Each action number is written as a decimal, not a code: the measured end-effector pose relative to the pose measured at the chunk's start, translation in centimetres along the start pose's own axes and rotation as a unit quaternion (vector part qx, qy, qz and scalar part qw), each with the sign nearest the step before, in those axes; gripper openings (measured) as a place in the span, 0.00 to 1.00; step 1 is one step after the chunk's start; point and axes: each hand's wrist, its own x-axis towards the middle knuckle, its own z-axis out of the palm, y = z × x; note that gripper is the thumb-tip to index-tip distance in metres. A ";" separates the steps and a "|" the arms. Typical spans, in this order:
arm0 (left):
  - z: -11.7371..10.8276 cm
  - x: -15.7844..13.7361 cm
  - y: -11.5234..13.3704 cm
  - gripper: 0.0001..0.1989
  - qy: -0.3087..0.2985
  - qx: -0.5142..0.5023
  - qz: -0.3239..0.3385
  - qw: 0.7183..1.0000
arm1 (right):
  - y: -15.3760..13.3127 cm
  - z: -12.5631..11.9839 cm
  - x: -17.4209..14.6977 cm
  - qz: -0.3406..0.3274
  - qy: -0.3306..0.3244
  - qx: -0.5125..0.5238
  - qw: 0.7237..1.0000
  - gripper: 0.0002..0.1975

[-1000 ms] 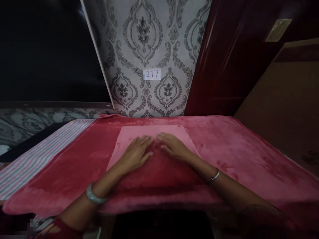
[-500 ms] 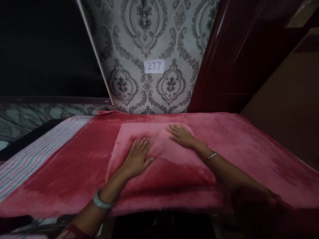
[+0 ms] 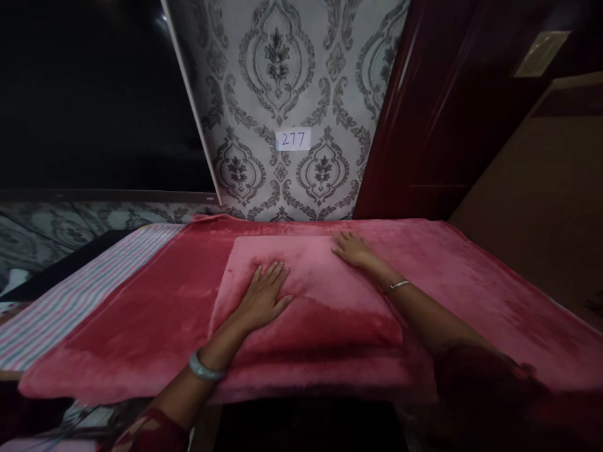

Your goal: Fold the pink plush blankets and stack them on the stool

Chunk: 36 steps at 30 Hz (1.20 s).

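Note:
A folded piece of plush pink-red fabric [image 3: 320, 276], roughly square, lies on a larger spread of the same plush cloth [image 3: 155, 314]. My left hand [image 3: 265, 298] rests flat on the left part of the folded piece, fingers apart and pointing away from me. At its far right corner lies my right hand [image 3: 352, 249], palm down with the fingers spread, touching the edge of the fold. Neither hand grips anything. The near side of the folded piece looks darker red and bulges a little.
Striped cloth [image 3: 89, 289] covers the left of the surface. A large black screen [image 3: 94, 100] stands behind at left. Patterned wallpaper with a white label [image 3: 293, 139] reading 277 is at the back. A dark red glossy panel [image 3: 424, 113] and a brown board [image 3: 541, 201] stand at right.
My right hand has slid to the right, onto the far right corner of the folded fabric. My left hand stays flat in nearly the same spot. The camera view has shifted slightly.

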 end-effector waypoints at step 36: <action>-3.7 10.4 -11.9 0.31 -0.099 0.042 -0.237 0.966 | -13.4 4.6 -9.0 -0.377 -0.083 0.086 0.919 0.31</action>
